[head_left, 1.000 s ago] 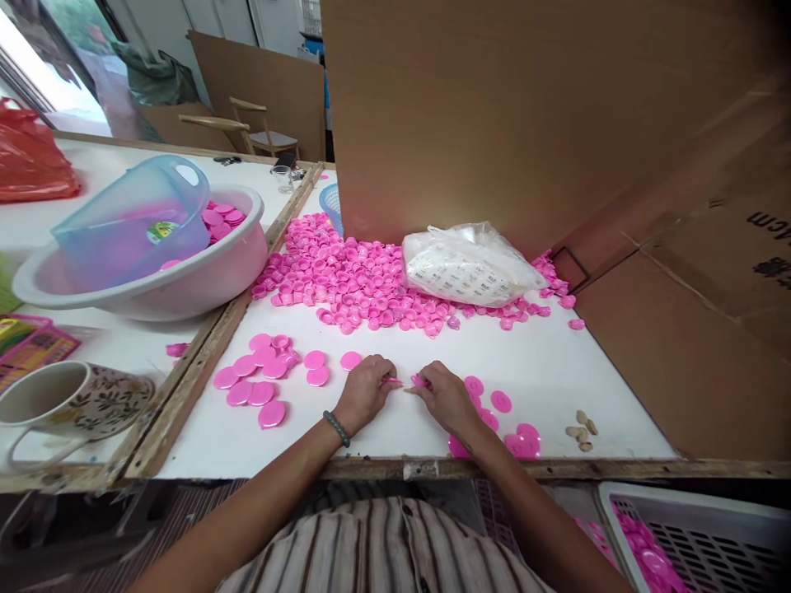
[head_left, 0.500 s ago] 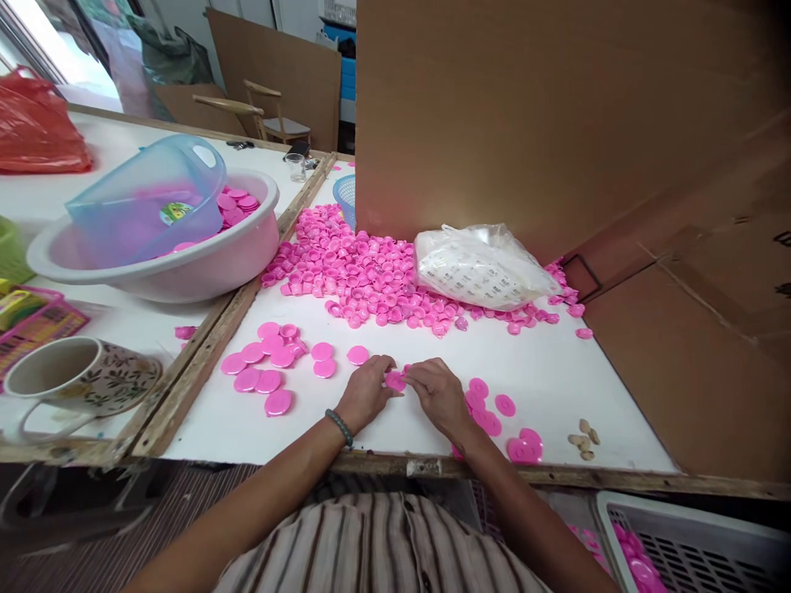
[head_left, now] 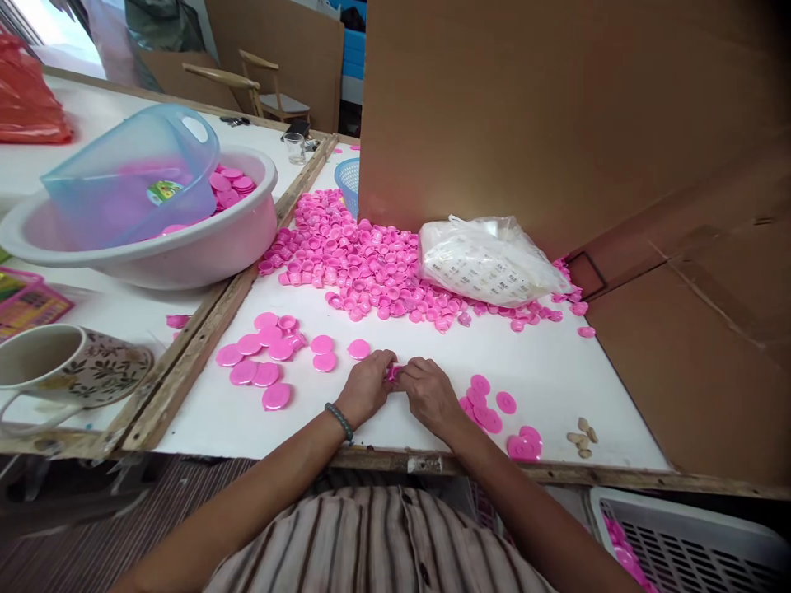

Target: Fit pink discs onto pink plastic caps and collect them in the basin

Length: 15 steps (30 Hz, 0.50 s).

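Cardboard wall (head_left: 525, 107) stands well beyond the grip, and the white table (head_left: 544, 362) lies under it. Far left of the grip there's a white basin (head_left: 235, 247) with a blue tub (head_left: 129, 177) tipped inside it.

Beyond the grip lie the heap of small pink caps (head_left: 364, 268) and, to its right, a clear plastic bag (head_left: 488, 262). Flat pink discs (head_left: 265, 362) are spread just left of the grip. A second group of discs (head_left: 488, 416) lies just right, partly behind the wrist. A mug (head_left: 74, 371) sits far left, on the next table.

Change: a second ago we had the hands apart, a pink piece in each. Now the fingertips meet on one spot. We read that as the two pieces being pushed together, but the joint itself is hidden.

Pose: left hand (head_left: 366, 385) and right hand (head_left: 428, 394) are both knuckles-up, with their heels low near the table and forearms converging from the near edge. Both are pinched tight on the pink cap (head_left: 393, 371), of which only a sliver shows between the fingertips. It sits just above the table, between the two disc groups.
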### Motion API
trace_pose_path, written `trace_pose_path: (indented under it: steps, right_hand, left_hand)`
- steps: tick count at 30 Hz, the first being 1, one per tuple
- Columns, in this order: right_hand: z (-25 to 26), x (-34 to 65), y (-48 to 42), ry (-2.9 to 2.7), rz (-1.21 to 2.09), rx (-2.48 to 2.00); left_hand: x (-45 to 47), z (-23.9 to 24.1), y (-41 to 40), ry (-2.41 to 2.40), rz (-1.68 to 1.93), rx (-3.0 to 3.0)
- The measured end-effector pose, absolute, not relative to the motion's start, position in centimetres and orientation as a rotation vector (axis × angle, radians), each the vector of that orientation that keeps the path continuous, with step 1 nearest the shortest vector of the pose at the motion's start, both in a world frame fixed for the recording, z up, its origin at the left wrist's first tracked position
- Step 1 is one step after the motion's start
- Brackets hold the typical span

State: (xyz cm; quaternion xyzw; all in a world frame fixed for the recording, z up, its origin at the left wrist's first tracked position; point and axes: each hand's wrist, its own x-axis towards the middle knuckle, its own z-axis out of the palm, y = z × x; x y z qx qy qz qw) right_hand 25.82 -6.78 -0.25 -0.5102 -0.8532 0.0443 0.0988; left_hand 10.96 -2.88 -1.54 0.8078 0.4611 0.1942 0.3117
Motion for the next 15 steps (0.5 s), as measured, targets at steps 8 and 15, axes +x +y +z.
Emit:
trace_pose_path:
  steps: [8, 15]
  right_hand:
    - [-0.67, 26.25, -7.29, -1.982, 0.528, -1.622]
    - [-0.27, 26.72, -7.50, -1.286, 1.191, -1.629]
  left_hand:
    - [10.58, -1.26, -2.63, 1.099, 0.594, 2.005]
    - [10.92, -0.67, -2.63, 1.031, 0.629, 1.793]
